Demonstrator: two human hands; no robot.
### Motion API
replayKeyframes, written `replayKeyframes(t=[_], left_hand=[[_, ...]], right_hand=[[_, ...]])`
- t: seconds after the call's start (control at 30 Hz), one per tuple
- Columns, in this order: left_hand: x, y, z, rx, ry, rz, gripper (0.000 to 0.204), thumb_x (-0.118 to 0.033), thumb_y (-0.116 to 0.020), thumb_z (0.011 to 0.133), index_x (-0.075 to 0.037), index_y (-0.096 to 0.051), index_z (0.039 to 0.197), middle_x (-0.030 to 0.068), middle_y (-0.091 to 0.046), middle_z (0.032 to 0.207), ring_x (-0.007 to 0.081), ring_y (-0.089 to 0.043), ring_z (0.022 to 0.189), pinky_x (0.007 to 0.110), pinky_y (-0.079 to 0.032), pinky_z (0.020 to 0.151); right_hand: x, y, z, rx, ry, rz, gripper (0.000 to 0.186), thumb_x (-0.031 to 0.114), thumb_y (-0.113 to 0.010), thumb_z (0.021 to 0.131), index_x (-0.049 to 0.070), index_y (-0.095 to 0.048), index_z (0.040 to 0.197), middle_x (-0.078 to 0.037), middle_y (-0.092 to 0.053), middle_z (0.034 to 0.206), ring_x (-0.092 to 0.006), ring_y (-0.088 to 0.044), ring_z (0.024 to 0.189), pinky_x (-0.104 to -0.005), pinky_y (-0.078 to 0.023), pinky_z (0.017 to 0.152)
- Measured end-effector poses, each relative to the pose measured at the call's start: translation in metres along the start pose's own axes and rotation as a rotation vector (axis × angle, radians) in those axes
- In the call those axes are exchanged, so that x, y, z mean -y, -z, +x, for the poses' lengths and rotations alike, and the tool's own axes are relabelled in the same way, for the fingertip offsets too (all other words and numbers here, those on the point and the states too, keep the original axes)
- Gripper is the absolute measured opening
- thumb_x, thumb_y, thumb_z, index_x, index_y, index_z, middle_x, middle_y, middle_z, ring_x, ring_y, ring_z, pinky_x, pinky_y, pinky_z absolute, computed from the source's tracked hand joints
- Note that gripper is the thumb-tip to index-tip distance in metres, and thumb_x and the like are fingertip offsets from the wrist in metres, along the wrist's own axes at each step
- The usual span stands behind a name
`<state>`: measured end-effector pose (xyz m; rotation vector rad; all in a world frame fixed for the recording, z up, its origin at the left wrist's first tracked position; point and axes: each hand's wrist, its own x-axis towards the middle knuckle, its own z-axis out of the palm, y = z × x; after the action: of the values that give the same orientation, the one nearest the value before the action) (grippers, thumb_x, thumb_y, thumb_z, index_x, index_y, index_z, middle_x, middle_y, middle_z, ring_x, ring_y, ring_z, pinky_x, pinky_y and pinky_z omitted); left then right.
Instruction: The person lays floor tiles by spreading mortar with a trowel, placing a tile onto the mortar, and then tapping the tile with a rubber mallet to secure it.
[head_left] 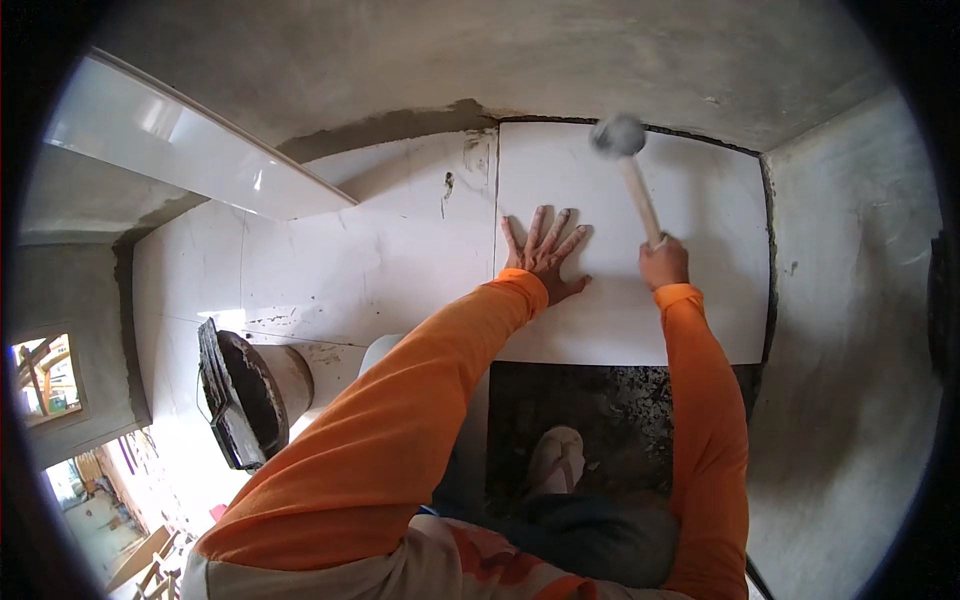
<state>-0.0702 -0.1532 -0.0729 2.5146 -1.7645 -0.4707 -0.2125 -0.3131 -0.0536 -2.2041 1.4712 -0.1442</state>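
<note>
Under my hands lies a large white floor tile, its far edge along the back wall and its right edge along the side wall. My left hand rests flat on it near the left seam, fingers spread. My right hand is wrapped round the wooden handle of a rubber mallet. The mallet's grey head is blurred and shows over the tile's far edge; whether it touches the tile I cannot tell.
More white tiles cover the floor to the left. A bucket with a dark tool across its mouth stands there. A glossy white tile leans at the far left. Below the tile is a dark rough bed with my foot on it.
</note>
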Motion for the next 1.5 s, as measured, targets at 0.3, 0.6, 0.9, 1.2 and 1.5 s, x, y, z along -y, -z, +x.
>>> replayKeyframes(t=[0.3, 0.6, 0.9, 1.2, 1.5], left_hand=[[0.003, -0.011, -0.012, -0.002, -0.001, -0.058, 0.080, -0.070, -0.039, 0.078, -0.033, -0.018, 0.144, -0.0001, -0.007, 0.153, 0.0281, 0.003, 0.140, 0.071, 0.006, 0.100], [0.002, -0.009, -0.003, -0.084, 0.002, -0.052, 0.080, -0.070, -0.041, 0.077, -0.034, -0.016, 0.144, -0.0012, -0.007, 0.153, 0.0272, 0.001, 0.140, 0.070, 0.004, 0.101], [0.016, -0.010, 0.003, -0.110, -0.013, -0.073, 0.080, -0.065, -0.042, 0.079, -0.025, -0.019, 0.145, 0.0020, -0.008, 0.153, 0.0286, 0.000, 0.140, 0.068, 0.003, 0.103], [0.131, 0.027, 0.111, -0.353, 0.145, -0.029, 0.054, -0.041, -0.058, 0.076, -0.012, -0.044, 0.119, 0.0095, -0.048, 0.124, 0.0308, -0.039, 0.120, 0.047, -0.025, 0.103], [0.156, 0.021, 0.113, -0.275, 0.127, -0.124, 0.032, -0.013, -0.052, 0.070, -0.016, -0.050, 0.102, 0.0059, -0.059, 0.108, 0.0302, -0.048, 0.112, 0.044, -0.032, 0.096]], right_hand=[[0.013, -0.010, -0.012, -0.069, -0.082, 0.106, 0.022, 0.019, -0.054, 0.080, -0.001, -0.059, 0.088, -0.022, -0.063, 0.083, -0.0400, -0.062, 0.079, -0.0446, -0.051, 0.072], [-0.031, -0.013, 0.007, 0.012, 0.012, -0.268, 0.023, 0.019, -0.054, 0.078, -0.002, -0.059, 0.087, -0.026, -0.061, 0.087, -0.0419, -0.060, 0.084, -0.0466, -0.049, 0.075], [-0.010, -0.006, 0.001, 0.048, -0.165, -0.023, 0.034, 0.023, -0.055, 0.078, -0.006, -0.061, 0.094, -0.027, -0.061, 0.095, -0.0396, -0.061, 0.089, -0.0454, -0.049, 0.081], [-0.024, -0.023, 0.005, 0.098, -0.279, 0.126, 0.034, 0.025, -0.054, 0.076, -0.008, -0.061, 0.083, -0.027, -0.062, 0.082, -0.0399, -0.062, 0.079, -0.0436, -0.050, 0.074], [-0.033, -0.028, 0.006, 0.016, -0.135, -0.020, 0.033, 0.027, -0.052, 0.077, -0.004, -0.060, 0.082, -0.025, -0.063, 0.078, -0.0408, -0.062, 0.075, -0.0457, -0.051, 0.070]])
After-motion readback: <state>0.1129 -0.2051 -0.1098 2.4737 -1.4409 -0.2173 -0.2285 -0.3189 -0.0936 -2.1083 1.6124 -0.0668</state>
